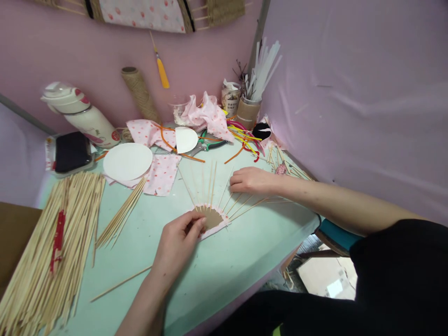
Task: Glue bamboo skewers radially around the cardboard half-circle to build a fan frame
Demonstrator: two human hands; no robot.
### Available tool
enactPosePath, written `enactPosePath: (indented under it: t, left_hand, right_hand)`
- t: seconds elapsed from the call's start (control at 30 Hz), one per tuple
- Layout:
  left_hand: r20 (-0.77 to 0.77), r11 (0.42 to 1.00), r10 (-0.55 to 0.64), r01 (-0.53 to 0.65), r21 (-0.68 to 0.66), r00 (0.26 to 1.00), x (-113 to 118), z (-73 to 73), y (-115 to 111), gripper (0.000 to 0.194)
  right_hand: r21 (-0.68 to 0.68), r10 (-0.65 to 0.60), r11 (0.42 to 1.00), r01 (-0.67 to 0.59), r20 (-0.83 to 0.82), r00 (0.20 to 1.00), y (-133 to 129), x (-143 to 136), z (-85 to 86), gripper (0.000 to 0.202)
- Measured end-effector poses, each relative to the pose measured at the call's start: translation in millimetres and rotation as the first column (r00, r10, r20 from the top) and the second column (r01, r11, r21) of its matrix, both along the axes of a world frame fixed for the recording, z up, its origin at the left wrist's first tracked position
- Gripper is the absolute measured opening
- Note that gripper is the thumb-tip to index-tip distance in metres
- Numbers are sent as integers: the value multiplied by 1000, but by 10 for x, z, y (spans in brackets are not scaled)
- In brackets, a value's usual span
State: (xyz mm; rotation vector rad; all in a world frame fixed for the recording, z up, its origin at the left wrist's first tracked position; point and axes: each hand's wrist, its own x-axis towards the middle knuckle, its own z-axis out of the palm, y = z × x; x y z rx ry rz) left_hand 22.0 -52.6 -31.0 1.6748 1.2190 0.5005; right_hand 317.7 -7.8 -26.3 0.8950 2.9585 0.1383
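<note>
On the table (217, 275), pink-rimmed brown half-disc (214, 218)

A person's left hand (182, 235) touches the left end of a half-round cardboard piece (213, 218), thin sticks (213, 184) fanning from its far edge, the right hand (252, 180) beyond its right side. Left of the cardboard piece lies a stick pile (75, 219); beyond it, crumpled pink cloth (212, 114).

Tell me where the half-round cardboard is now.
In the head view, the half-round cardboard lies on the table just below centre, its left end under the left hand, thin sticks fanning from its far edge.
</note>
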Motion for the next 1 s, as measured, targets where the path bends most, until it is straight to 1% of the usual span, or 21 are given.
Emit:
enactPosePath:
  t: [0.07,0.13,0.17,0.2,0.27,0.33,0.4,0.5,0.63,0.73,0.8,0.87,1.0]
  left_hand:
    - [-2,1000,3,-3,-9,1000,-2,8,3,26]
    - [-8,1000,5,-5,-6,1000,-1,19,8,26]
    - [-10,1000,4,-5,-2,1000,1,25,10,26]
    - [-11,1000,2,-2,4,1000,4,32,12,26]
    - [-21,1000,-2,3,16,1000,10,43,13,26]
    - [-34,1000,-1,2,19,999,13,48,12,26]
    - [-39,1000,5,-5,11,999,15,43,12,27]
    - [-40,1000,18,-18,16,999,18,26,17,27]
    - [-31,999,26,-25,19,999,19,19,19,27]
    - [-44,999,24,-23,30,999,12,30,13,27]
    - [-57,999,21,-19,39,998,7,33,10,26]
    - [-46,999,20,-18,33,999,2,25,12,26]
    - [-12,1000,19,-19,16,1000,-1,-7,20,26]
  right_hand:
    - [24,-29,999,29,-23,999,27,73,114,28]
    - [57,-111,991,119,-126,986,66,211,311,29]
    - [64,-159,983,175,-199,967,85,294,428,29]
    - [68,-229,964,259,-289,930,101,376,546,30]
    - [32,-330,928,371,-387,861,116,510,740,31]
    - [-6,-359,919,394,-422,832,115,575,827,32]
    - [-39,-331,937,346,-408,851,113,573,791,31]
    - [-69,-265,964,258,-363,893,134,517,594,29]
    - [-127,-242,969,211,-343,908,175,441,325,28]
    - [-179,-206,972,154,-329,922,180,377,189,27]
    - [-185,-172,976,118,-312,934,188,351,136,26]
    - [-172,-168,978,119,-312,935,218,365,125,25]
    - [-144,-275,961,237,-375,885,323,520,193,23]
